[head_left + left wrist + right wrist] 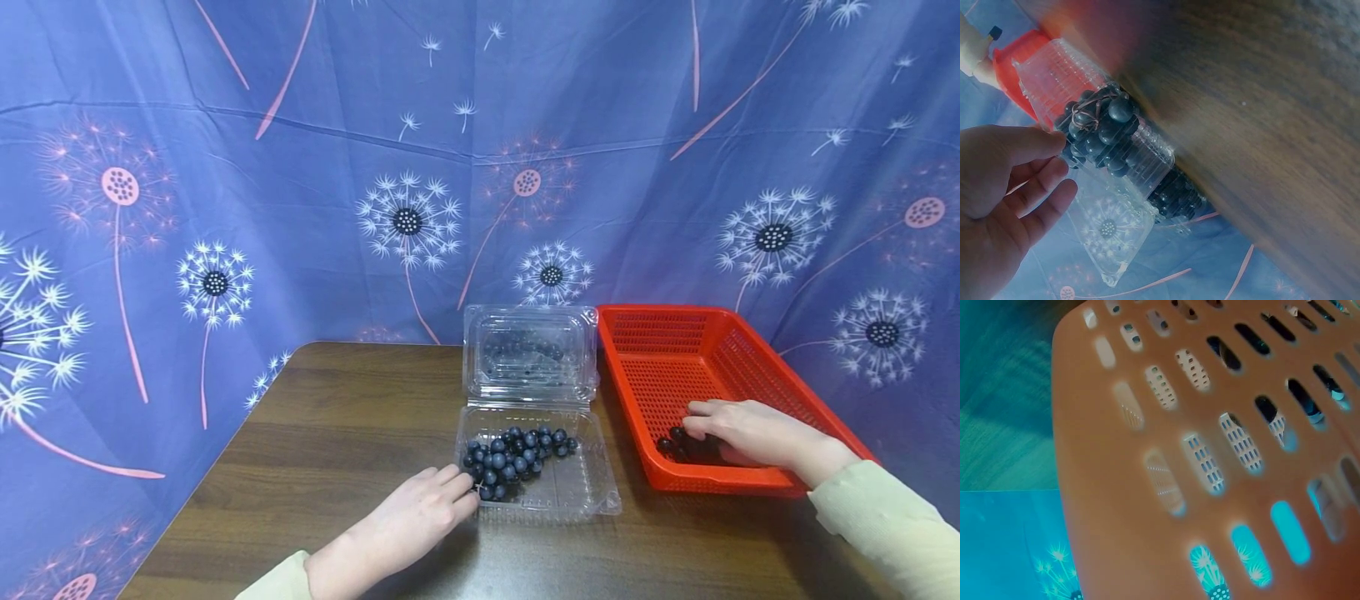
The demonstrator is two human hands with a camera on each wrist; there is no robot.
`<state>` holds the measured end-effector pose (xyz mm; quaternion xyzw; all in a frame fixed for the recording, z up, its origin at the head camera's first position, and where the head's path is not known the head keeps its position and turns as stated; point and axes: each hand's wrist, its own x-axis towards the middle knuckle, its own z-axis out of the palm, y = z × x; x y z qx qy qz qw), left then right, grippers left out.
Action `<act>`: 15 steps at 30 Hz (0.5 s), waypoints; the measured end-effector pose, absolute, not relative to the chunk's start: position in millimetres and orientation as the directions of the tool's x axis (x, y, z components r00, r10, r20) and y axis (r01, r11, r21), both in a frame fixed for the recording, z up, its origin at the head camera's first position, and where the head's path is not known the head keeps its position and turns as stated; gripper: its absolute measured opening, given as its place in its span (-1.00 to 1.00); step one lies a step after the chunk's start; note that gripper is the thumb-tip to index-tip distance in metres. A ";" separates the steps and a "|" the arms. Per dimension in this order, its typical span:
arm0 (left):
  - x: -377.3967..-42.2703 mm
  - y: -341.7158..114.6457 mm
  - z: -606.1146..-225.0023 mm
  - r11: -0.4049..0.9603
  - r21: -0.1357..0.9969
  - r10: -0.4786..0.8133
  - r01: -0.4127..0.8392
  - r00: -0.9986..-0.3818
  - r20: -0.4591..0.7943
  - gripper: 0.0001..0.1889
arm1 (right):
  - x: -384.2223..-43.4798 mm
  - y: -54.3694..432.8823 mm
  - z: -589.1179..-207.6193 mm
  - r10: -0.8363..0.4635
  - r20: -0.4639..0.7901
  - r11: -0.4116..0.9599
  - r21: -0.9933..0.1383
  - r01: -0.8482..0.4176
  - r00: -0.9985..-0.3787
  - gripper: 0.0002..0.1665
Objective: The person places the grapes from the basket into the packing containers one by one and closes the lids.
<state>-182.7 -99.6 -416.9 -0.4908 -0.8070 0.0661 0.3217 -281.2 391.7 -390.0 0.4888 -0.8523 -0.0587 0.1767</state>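
My left hand [420, 512] pinches the left edge of a clear plastic clamshell container [581, 492], thumb and fingertips at its rim in the left wrist view. Inside lies a bunch of dark grapes [513, 458], its stem showing near those fingertips. On the right, a red plastic basket [750, 479] takes my right hand [753, 429], which reaches over its near rim. Those fingers curl over another bunch of dark grapes [667, 447] on the basket floor, partly hidden beneath the hand. The right wrist view shows only the slotted basket wall [1116, 469], hiding the hand.
The container's lid [525, 387] stands raised at the back, against the basket's left side. Both rest on a brown wooden table [337, 433]. Behind the table hangs a blue cloth [300, 208] with a dandelion print.
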 end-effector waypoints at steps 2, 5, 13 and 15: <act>-182.7 -99.7 -416.9 0.510 -0.422 0.834 0.750 -0.310 0.457 -0.77 | -281.7 390.5 -388.7 -0.847 0.238 0.528 0.279 -0.802 -0.475 -0.37; -182.9 -99.8 -416.8 0.510 -0.422 0.834 0.749 -0.311 0.457 -0.78 | -283.1 389.0 -387.1 -0.837 0.232 0.546 0.299 -0.782 -0.496 -0.41; -183.4 -100.1 -417.1 0.511 -0.418 0.833 0.751 -0.314 0.455 -0.82 | -284.4 386.5 -377.4 -0.811 0.270 0.584 0.325 -0.744 -0.519 -0.49; -183.5 -100.1 -417.3 0.512 -0.417 0.833 0.751 -0.316 0.454 -0.83 | -284.8 386.3 -374.5 -0.810 0.281 0.585 0.338 -0.737 -0.514 -0.49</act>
